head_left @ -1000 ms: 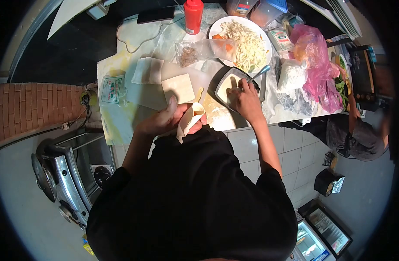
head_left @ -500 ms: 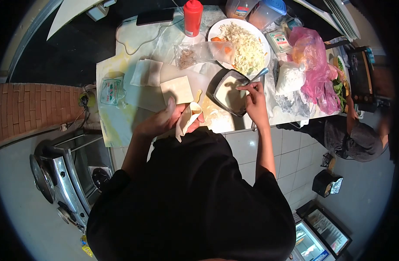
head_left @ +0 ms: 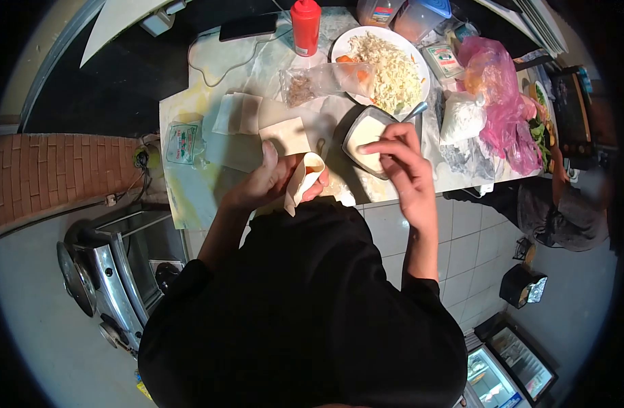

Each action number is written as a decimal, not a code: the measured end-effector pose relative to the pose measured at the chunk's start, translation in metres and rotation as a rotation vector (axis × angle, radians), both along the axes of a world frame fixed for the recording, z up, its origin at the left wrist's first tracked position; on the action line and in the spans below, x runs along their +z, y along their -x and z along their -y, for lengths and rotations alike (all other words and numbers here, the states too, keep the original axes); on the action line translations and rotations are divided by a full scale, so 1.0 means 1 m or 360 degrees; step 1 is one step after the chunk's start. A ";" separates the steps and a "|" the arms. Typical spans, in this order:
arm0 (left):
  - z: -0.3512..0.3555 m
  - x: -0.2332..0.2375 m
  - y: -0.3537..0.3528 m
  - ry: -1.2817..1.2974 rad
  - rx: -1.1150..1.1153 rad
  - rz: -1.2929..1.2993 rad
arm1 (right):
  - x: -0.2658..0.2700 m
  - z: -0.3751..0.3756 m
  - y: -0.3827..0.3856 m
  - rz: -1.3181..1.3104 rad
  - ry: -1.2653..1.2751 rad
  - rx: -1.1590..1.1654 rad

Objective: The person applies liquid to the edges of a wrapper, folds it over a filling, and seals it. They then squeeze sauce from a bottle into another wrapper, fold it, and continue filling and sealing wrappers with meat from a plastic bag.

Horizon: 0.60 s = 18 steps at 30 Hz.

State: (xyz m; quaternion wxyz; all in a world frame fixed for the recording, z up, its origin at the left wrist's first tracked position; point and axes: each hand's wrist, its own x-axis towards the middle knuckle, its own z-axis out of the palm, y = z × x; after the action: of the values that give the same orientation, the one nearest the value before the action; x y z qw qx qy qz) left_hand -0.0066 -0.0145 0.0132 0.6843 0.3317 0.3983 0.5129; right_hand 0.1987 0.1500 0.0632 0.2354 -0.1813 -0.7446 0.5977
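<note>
My left hand [head_left: 261, 180] is closed round a wrapper sheet [head_left: 300, 182] folded into a cone, its mouth facing up with some orange-brown filling inside. My right hand [head_left: 410, 173] hovers over a dark square bowl [head_left: 348, 140] of pale, creamy paste, fingers bent and apart, a fingertip over the paste. A spoon [head_left: 416, 111] leans at the bowl's far right rim, partly hidden by that hand. Beyond my left hand lie square wrapper sheets [head_left: 285, 135] and a folded stack of wrappers [head_left: 238, 113].
Behind the bowl stands a white plate [head_left: 338, 49] of shredded vegetables, overlapped by a clear plastic bag [head_left: 312, 81]. A red squeeze bottle [head_left: 305, 28] and phone [head_left: 248, 27] are farther back. Pink [head_left: 492, 88] and white bags [head_left: 461, 117] fill the right side, where another person [head_left: 557, 211] stands.
My right hand has turned and its fingers have spread from a pinch over the bowl. The left hand keeps the cone, now tipped more upright. The whole view has shifted slightly.
</note>
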 end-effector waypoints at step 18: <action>-0.003 0.003 -0.014 -0.0369 0.0631 -0.0834 | 0.028 0.043 0.038 0.0119 -0.0154 0.0036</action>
State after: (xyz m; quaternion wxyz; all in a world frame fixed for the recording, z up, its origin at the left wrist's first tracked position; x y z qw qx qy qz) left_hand 0.0074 -0.0119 0.0166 0.4035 0.4438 0.5562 0.5752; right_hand 0.1607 0.1069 0.0913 0.2090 -0.1835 -0.7830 0.5564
